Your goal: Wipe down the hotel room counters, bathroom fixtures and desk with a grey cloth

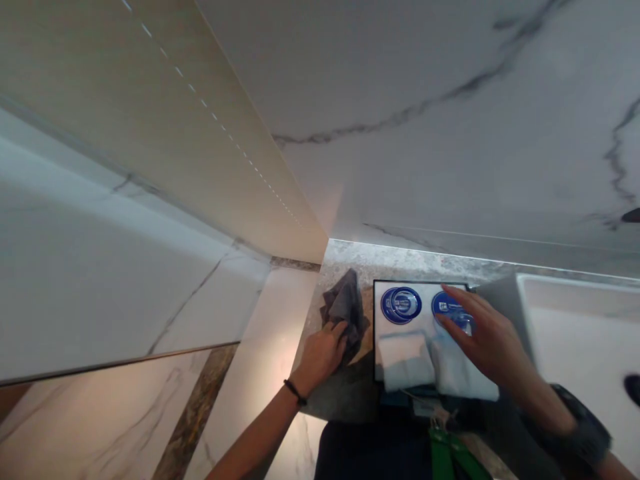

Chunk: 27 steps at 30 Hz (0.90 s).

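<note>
We observe the left hand (323,352) closed in a grip on a grey cloth (344,308), fingers curled over its lower edge; the cloth bunches up just beyond the knuckles and rests on the speckled stone surface (345,387). A black band (295,392) circles the left wrist just behind this grip. To the right of the left grip, near but apart from it, lies a white tray with a dark rim (376,333). The right hand (487,340) rests over the tray's right half with fingers spread and extended, palm down, pinching nothing; its fingertips lie on or just above 1 of 2 blue round coasters (401,305); we cannot tell whether they make contact. The second coaster (447,308) is partly covered by those fingers. Just below the right grip, 2 folded white towels (406,361) lie side by side on the tray, the right 1 partly under the palm. A dark watch (583,427) sits on the right wrist. To the right of the right grip stands a white basin (575,320). Below both grips, a green strap (443,453) hangs at the surface edge.
</note>
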Tool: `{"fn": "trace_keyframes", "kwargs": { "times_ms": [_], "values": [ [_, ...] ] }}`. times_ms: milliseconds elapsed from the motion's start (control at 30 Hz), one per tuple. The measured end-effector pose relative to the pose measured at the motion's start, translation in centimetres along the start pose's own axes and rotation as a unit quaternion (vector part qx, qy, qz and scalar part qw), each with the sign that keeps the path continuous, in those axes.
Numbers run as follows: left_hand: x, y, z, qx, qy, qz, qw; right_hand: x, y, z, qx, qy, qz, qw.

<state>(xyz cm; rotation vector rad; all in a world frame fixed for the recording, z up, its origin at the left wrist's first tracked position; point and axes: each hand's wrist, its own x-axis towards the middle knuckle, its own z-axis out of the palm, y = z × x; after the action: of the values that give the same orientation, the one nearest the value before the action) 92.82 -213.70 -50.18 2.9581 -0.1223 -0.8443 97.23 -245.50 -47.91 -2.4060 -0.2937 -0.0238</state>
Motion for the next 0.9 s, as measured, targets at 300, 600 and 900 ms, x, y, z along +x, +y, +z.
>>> {"fn": "trace_keyframes", "kwargs": {
  "times_ms": [300,600,900],
  "values": [
    [0.3,1.1,0.9,0.082,-0.032,0.039,0.995,-10.9,5.3,0.0,-0.121,0.012,0.126,0.985],
    [-0.7,8.7,1.7,0.005,0.068,0.208,0.976,-4.9,6.1,1.9,-0.223,-0.057,-0.025,0.973],
    [0.4,9.6,3.6,0.042,-0.016,0.256,0.966,-2.1,7.3,0.7,-0.202,-0.081,-0.032,0.976]
  ]
}}
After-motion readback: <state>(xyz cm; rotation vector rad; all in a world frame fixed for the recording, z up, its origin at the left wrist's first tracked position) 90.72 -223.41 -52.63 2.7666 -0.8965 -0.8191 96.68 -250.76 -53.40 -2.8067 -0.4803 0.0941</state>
